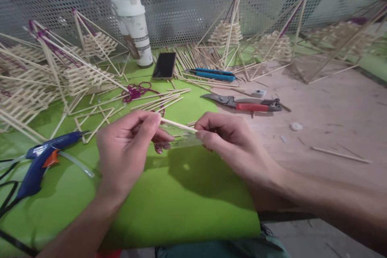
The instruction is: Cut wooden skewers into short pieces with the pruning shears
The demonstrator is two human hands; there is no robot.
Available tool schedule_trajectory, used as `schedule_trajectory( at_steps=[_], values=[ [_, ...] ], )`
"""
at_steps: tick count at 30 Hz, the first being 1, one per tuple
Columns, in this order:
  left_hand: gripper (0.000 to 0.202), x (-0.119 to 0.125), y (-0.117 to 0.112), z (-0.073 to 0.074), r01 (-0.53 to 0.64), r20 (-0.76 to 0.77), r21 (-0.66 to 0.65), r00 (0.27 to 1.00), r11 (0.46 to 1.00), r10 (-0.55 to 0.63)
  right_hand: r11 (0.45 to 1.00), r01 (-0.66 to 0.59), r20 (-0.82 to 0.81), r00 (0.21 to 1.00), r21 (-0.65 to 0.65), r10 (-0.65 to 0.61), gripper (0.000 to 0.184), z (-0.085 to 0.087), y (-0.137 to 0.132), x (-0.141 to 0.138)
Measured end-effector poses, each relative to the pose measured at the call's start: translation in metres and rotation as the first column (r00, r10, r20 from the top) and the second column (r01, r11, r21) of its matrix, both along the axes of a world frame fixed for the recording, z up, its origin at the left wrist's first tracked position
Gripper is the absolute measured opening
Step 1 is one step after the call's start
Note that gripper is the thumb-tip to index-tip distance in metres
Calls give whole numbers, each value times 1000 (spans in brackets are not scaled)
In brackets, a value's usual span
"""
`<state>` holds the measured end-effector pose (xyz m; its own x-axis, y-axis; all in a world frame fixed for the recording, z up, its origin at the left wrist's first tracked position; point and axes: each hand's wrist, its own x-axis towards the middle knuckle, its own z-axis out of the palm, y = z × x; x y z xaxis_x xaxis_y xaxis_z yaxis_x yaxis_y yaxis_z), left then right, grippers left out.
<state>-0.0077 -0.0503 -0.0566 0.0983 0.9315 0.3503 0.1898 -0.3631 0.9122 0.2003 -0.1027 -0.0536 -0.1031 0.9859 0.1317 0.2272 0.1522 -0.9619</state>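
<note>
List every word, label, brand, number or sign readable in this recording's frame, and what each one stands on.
"Ruler": on the clear plastic ruler; any lettering before it is unclear.
White-lidded cup: dark printing on its side, too blurred to read.
Blue glue gun: pale marking on its body, too small to read.

Head camera: we're up on the person's head, looking forward and down across the surface (187, 205)!
Foreground: left hand (128, 145) and right hand (232, 139), close to the lens, either side of mid-frame.
Near edge: the surface's front runs low across the picture, floor (320, 236) peeking in at lower right.
Far side: the perforated metal panel (187, 12) fills the top, farthest away, and we're facing it nearly head-on!
</note>
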Motion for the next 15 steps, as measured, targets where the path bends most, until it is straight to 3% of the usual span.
schedule_trajectory(
  at_steps=[9,15],
  values=[
    [15,2,-2,1,26,10,-3,1000,1000,-26,1000,19,53,998,16,-20,22,3,-2,2],
    [12,1,-1,1,52,60,-61,997,997,-48,999,37,-7,999,-30,-37,22,6,-2,0]
  ],
)
